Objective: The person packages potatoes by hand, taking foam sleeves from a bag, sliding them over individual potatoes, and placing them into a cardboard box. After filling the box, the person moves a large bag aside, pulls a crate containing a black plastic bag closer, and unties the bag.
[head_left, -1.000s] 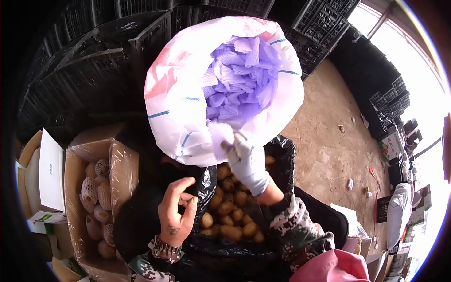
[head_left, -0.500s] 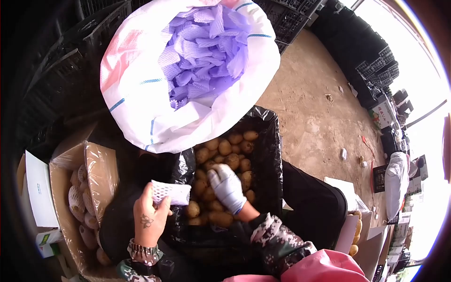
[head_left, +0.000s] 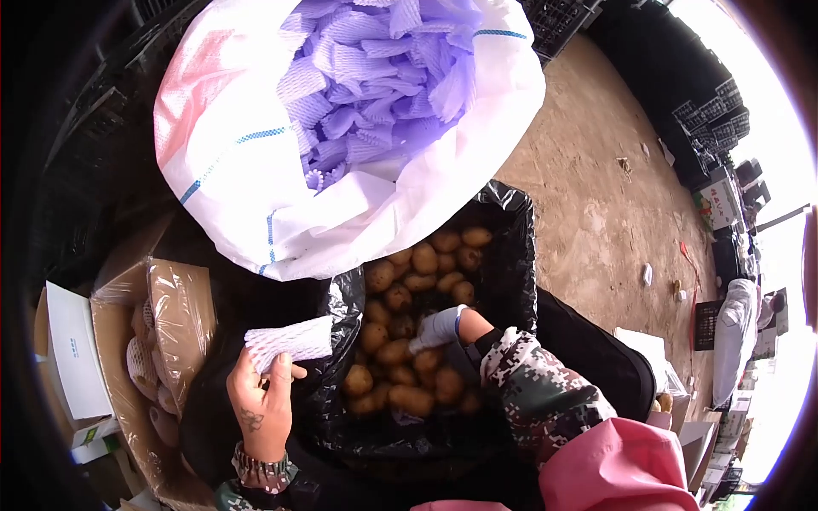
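My left hand [head_left: 262, 396] pinches a white foam net sleeve [head_left: 294, 339], held flat beside the crate's left edge. My right hand [head_left: 439, 330], in a pale glove, is down among the potatoes [head_left: 409, 399]. Its fingertips touch or lie right by a potato [head_left: 393, 352]; the fingers are partly hidden, so a grip cannot be made out. The potatoes lie loose in a crate lined with black plastic [head_left: 518, 255]. Above them stands a large white woven sack [head_left: 230, 179], its mouth showing many purple foam net sleeves [head_left: 375, 85].
On the left, an open cardboard box [head_left: 183, 298] holds potatoes in foam nets [head_left: 141, 366]. A white carton flap [head_left: 75, 349] stands beside it. Dark crates [head_left: 703, 119] and boxes [head_left: 718, 204] line the far right, past the dirt floor [head_left: 588, 162].
My right hand has shifted right and turned, its fingers now pointing left among the potatoes. My left hand has moved slightly left with the sleeve. The view has shifted a little.
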{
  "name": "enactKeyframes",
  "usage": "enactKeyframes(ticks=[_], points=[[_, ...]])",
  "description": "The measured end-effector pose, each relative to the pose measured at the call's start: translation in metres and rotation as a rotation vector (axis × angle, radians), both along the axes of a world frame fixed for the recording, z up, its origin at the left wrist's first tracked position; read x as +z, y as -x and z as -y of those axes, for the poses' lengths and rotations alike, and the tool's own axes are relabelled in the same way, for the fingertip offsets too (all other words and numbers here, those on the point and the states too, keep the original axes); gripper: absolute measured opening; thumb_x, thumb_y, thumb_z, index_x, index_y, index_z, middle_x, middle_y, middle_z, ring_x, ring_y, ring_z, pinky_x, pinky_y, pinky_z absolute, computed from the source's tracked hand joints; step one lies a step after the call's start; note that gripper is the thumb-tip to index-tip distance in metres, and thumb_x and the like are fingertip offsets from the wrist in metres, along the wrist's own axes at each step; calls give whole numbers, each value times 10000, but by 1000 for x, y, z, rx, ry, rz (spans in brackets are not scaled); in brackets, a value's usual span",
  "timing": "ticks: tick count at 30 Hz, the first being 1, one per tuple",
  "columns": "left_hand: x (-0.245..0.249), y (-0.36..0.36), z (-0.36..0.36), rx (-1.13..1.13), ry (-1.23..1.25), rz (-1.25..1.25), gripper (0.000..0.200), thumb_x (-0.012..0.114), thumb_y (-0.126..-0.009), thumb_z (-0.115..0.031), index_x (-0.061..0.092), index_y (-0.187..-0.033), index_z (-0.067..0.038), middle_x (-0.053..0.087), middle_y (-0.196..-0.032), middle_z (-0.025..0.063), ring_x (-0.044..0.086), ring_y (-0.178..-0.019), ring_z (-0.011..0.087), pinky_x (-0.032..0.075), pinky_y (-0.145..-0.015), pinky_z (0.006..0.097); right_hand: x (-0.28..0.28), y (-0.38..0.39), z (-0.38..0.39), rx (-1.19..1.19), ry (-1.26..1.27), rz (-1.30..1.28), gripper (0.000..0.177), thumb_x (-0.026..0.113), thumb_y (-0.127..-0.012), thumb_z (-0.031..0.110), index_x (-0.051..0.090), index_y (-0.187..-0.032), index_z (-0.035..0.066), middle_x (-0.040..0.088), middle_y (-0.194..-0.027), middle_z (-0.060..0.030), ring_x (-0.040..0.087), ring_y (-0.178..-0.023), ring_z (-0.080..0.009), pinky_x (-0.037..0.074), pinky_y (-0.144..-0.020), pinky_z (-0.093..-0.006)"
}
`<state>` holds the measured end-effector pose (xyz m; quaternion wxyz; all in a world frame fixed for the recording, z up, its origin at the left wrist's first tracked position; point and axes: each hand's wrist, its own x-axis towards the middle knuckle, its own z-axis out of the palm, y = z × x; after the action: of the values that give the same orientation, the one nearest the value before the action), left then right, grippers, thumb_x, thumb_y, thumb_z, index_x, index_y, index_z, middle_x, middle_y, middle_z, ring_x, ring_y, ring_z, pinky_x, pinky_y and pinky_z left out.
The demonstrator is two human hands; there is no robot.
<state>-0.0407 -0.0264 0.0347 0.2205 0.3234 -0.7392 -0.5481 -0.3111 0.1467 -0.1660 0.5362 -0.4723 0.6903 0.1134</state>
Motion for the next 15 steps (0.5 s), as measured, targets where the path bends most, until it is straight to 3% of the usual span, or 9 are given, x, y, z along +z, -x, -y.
enactKeyframes(ticks=[2,3,6,7,10,11,12,14,15], points=[[-1,0,-1,-5,10,7,147,585,-1028,-111,619,-1089,19,698,-875,54,680,-710,115,506,-653,252,57,-7,14,-242,-41,-66,738,618,-841,666,717,-1237,51,650,-1329,-221,595,-1274,-359,460,-1073,-417],[-3,-2,0,-20,6,15,169,577,-1031,-118,637,-1090,28,713,-890,72,692,-734,131,516,-670,263,54,-9,17,-588,135,-197,759,666,-828,616,651,-1335,51,599,-1390,-235,553,-1320,-352,433,-1104,-429],[-6,0,-1,-55,13,22,208,562,-1037,-125,659,-1119,40,735,-935,96,709,-771,153,529,-688,274,-21,-20,30,-796,557,-324,816,729,-806,542,549,-1428,46,533,-1457,-232,511,-1357,-357,422,-1118,-435],[-6,0,-1,-88,-16,32,246,549,-1044,-134,667,-1162,46,748,-981,112,723,-817,171,539,-704,282,-59,-26,35,-750,554,-380,845,756,-795,446,466,-1473,32,483,-1500,-230,489,-1369,-376,414,-1131,-432],[-8,4,2,-149,-81,12,259,550,-1046,-140,657,-1189,47,746,-1027,112,729,-857,174,544,-721,284,-63,-22,35,-770,575,-325,763,746,-790,394,520,-1421,29,512,-1473,-226,475,-1377,-380,388,-1157,-427],[-12,2,4,-163,-83,43,267,559,-1044,-143,647,-1209,46,743,-1042,114,728,-873,173,542,-727,279,-90,-7,21,-919,749,-78,712,732,-789,332,538,-1404,30,553,-1435,-208,537,-1333,-334,436,-1118,-394],[-13,3,4,-175,-95,6,277,591,-1029,-143,636,-1225,48,742,-1037,111,720,-879,158,538,-725,268,-77,8,7,-1040,793,164,598,688,-854,304,564,-1379,47,608,-1362,-173,609,-1245,-301,512,-1044,-420],[-10,9,-1,-213,-104,43,284,641,-1002,-133,636,-1221,48,741,-1007,99,710,-870,138,533,-710,259,-36,1,-17,-1617,599,1174,511,616,-929,288,564,-1385,61,637,-1301,-138,649,-1168,-299,564,-966,-476],[-6,10,-4,-246,-135,116,337,688,-968,-116,621,-1254,49,728,-1056,106,698,-899,129,545,-728,258,-11,-5,-19,-1553,621,1219,497,591,-952,295,560,-1392,67,635,-1302,-137,649,-1165,-313,566,-957,-504]])
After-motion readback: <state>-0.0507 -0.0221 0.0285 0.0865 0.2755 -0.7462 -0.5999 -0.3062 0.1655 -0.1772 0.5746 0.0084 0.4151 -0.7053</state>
